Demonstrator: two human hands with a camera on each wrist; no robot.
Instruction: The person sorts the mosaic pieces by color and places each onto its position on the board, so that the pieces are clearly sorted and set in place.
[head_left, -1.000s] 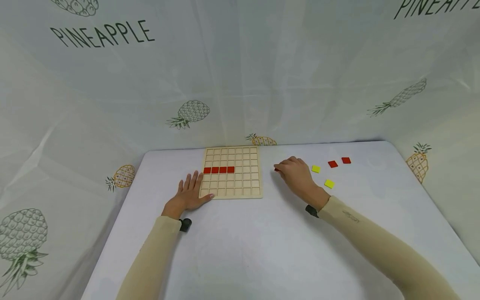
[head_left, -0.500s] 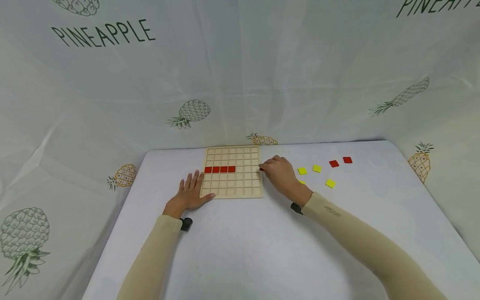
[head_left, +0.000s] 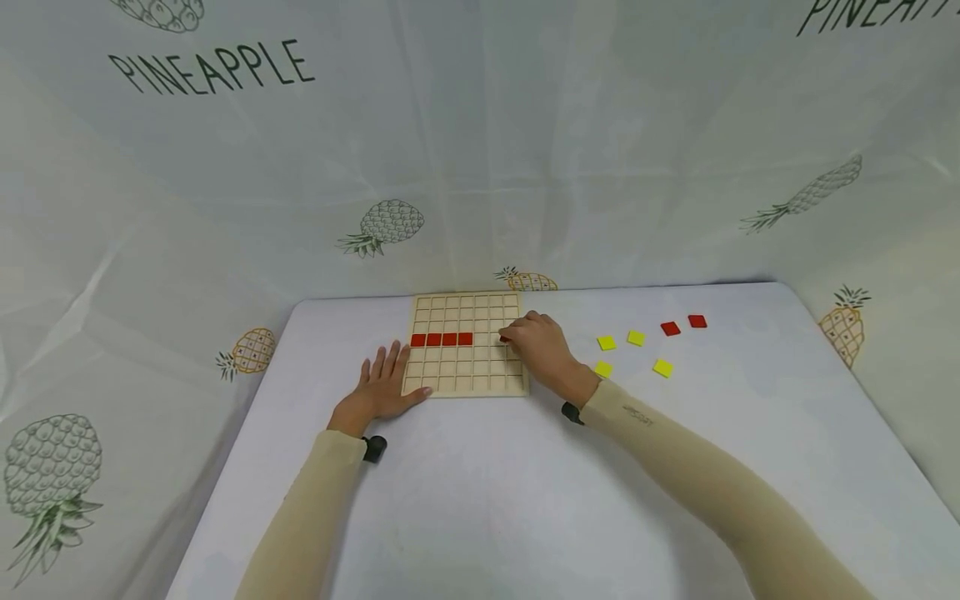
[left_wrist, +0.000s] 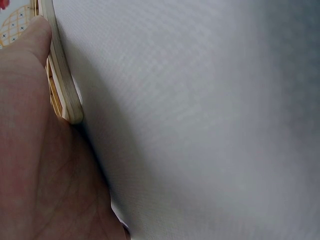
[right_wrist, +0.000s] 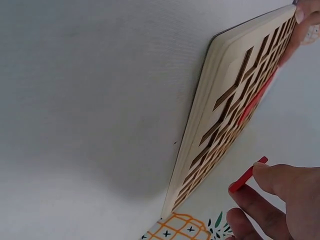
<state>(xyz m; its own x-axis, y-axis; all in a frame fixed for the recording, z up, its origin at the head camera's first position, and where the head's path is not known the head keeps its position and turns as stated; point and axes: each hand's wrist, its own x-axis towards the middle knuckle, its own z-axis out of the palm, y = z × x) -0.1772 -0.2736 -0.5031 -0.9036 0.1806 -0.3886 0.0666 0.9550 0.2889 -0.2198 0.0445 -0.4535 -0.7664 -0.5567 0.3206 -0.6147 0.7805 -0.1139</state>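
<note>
A wooden grid board (head_left: 465,385) lies near the far edge of the table, with a row of several red square tiles (head_left: 442,339) set in its cells from the left side. My left hand (head_left: 381,392) rests with spread, straight fingers at the board's lower left corner; in the left wrist view the thumb (left_wrist: 37,37) lies over the board's edge. My right hand (head_left: 542,343) is over the board's right part and pinches a red square tile (right_wrist: 247,175) between thumb and fingertips. In the right wrist view that tile is tilted and held apart from the grid.
Several yellow square tiles (head_left: 636,337) lie loose on the white table (head_left: 465,500) to the right of the board. Two loose red tiles (head_left: 671,328) lie farther right. A pineapple-print cloth (head_left: 630,167) hangs behind the table.
My right hand has moved left with the red tile, from the bare table to over the board's right columns. Yellow tiles it had covered now show. The left hand stays put.
</note>
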